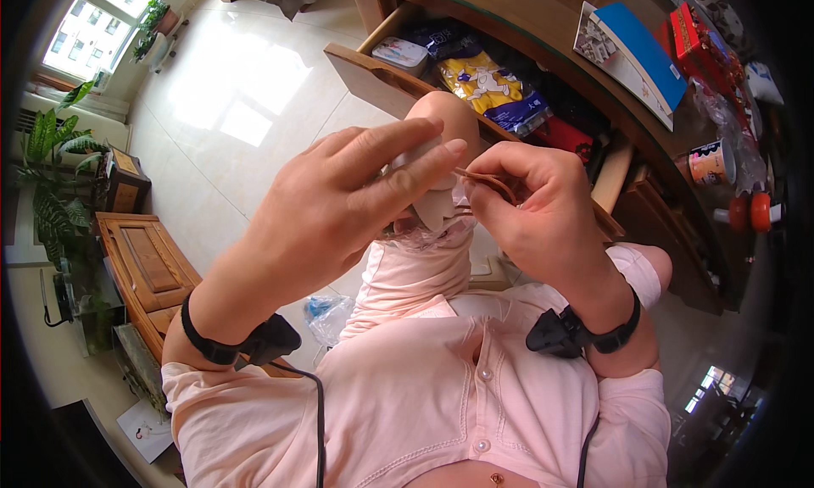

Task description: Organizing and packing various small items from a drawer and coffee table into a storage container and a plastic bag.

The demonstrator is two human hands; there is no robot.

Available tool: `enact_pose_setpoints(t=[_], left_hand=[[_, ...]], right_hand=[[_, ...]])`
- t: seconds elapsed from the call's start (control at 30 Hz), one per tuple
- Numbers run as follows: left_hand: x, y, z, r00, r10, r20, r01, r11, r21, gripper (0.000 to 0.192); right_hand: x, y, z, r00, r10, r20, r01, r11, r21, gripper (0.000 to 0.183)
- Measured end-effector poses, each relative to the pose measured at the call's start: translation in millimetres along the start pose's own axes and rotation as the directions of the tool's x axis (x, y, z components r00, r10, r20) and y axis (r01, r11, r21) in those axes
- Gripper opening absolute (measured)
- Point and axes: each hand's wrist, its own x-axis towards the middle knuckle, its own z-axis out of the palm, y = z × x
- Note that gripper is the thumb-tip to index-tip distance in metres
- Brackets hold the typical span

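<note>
In the head view my left hand point(311, 198) is around a pale, smooth piece point(437, 207) above my lap, with its index and middle fingers stretched across it. The thumb's grip is hidden behind the fingers. My right hand point(537, 195) pinches a thin brown strip point(493, 181) between thumb and forefinger. One end of the strip points toward my left fingertips; whether it joins the pale piece cannot be made out. Crinkled clear plastic wrapping point(423, 233) lies just below the pale piece, over my thigh.
Beyond my knee an open wooden drawer point(375, 81) holds a white lidded box point(399, 54) and a yellow-and-blue package point(486, 84). The tabletop to the right bears a blue folder point(642, 52) and a can point(711, 162). A plastic bag point(327, 316) lies on the floor.
</note>
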Motion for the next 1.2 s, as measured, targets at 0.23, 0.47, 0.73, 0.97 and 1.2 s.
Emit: enact_pose_setpoints(t=[0.23,0.47,0.73,0.97,1.2], left_hand=[[-4,7,9,0.984,0.027,-0.177,0.010,0.979,0.205,0.039],[-4,8,10,0.966,0.237,-0.103,-0.212,0.955,0.208,0.030],[1,22,12,0.976,0.100,0.196,-0.116,0.991,0.072,0.029],[-6,-2,-3,0.987,-0.017,-0.160,-0.015,0.980,-0.196,0.026],[-50,-1,0,0.916,-0.395,0.066,0.371,0.774,-0.512,0.064]], right_hand=[[-3,-4,-1,0.997,0.067,0.029,-0.068,0.997,0.039,0.006],[-3,-1,1,0.996,0.092,0.015,-0.093,0.980,0.175,0.007],[-4,1,0,0.999,0.032,0.005,-0.032,0.989,0.147,0.007],[-8,-4,-11,0.998,0.010,0.060,-0.008,1.000,-0.027,0.001],[-9,3,-14,0.997,0.057,0.051,-0.056,0.998,-0.019,0.001]])
